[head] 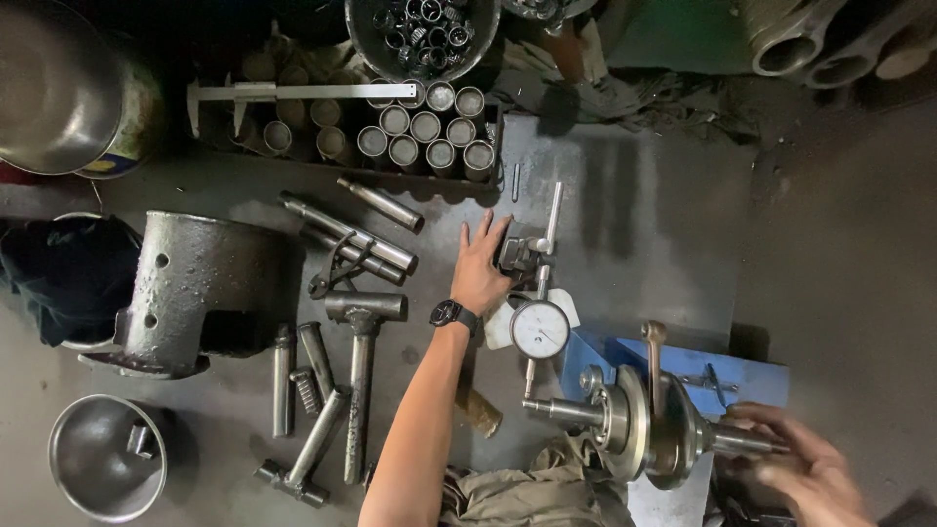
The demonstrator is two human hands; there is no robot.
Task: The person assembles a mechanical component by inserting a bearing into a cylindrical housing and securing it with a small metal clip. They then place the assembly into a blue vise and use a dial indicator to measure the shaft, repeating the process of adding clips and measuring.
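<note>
At the top, a round metal bowl (422, 39) is full of small rings and bearings. Below it, a dark tray (410, 137) holds rows of short metal tubes standing on end, with a long caliper (303, 93) lying across them. At the bottom left, a shiny bowl (105, 457) holds one small metal piece.

The crankshaft (649, 429) lies on its side on a blue stand (683, 366). Its long axis runs left to right, and one thin end points left.

The right hand (805, 468) holds the crankshaft's right end, grip closed around the shaft.

The left hand (480, 268) lies flat on the grey surface (644, 224), grip open, fingers spread, touching the dark base of a dial gauge (540, 329). The crankshaft sits well to the right of this hand. A hammer (361, 381) lies to the left of that arm.
</note>
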